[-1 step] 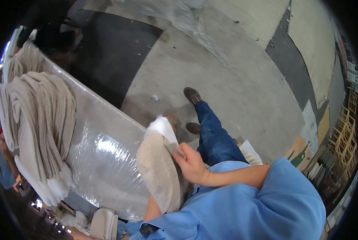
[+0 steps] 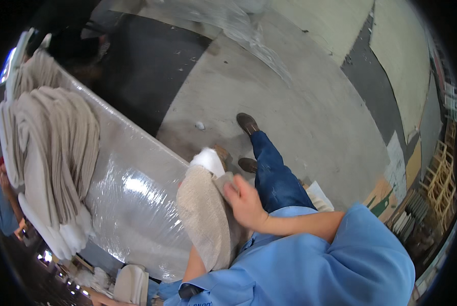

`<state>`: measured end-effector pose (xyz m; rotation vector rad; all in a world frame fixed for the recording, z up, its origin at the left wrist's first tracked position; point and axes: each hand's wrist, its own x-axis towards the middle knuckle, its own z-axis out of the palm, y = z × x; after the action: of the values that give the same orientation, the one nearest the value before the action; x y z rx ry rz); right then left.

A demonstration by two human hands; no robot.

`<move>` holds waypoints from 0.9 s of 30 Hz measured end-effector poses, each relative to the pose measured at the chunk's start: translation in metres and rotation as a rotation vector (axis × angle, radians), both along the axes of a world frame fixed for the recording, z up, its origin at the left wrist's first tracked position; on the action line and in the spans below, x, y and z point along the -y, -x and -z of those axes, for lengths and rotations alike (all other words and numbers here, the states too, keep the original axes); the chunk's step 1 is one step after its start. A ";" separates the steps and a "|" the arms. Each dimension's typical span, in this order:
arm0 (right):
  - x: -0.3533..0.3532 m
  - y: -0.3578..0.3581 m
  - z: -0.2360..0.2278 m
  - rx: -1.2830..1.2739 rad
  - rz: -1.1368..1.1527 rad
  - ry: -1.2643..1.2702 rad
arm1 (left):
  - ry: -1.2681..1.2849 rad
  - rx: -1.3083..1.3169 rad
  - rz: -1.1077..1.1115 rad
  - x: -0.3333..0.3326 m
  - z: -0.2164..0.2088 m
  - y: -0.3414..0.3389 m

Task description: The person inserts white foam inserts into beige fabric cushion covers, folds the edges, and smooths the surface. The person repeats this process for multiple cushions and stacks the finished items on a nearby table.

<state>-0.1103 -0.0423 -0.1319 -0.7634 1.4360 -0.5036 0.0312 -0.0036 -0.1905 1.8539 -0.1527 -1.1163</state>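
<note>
A beige, rough-woven cushion cover (image 2: 203, 219) lies before me at the table's near edge. White fluffy filling (image 2: 208, 159) sticks out of its far end. My right hand (image 2: 248, 205) is closed, its thumb and fingers pinching a greyish flap of the cover's right edge just below the filling. My left forearm (image 2: 194, 268) runs up under the cover, which hides the left hand; only a small pinkish patch shows at the cover's left edge, too little to read the fingers.
The table (image 2: 131, 224) is wrapped in shiny clear film. Several beige covers with white filling lie in a stack (image 2: 60, 148) on its left part. Another person (image 2: 6, 204) stands beyond, at far left. Plastic sheeting (image 2: 238, 30) lies on the floor; wooden frames (image 2: 439, 186) stand at right.
My right hand has moved slightly up and away from me, and the pinched flap now lifts higher. The whole view has shifted a little.
</note>
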 end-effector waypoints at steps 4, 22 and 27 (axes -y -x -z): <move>0.027 -0.014 0.051 0.024 0.296 -0.158 | 0.071 0.110 0.088 -0.006 0.018 -0.007; 0.033 0.011 0.160 0.024 -0.515 0.289 | -0.130 0.399 0.243 0.023 -0.006 -0.008; 0.010 0.022 0.121 0.007 -0.579 0.294 | -0.050 0.437 0.224 0.000 -0.018 0.005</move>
<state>-0.1322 -0.0520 -0.2528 -1.3554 1.0731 -0.2653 0.0258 -0.0033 -0.1726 2.1439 -0.5993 -0.8496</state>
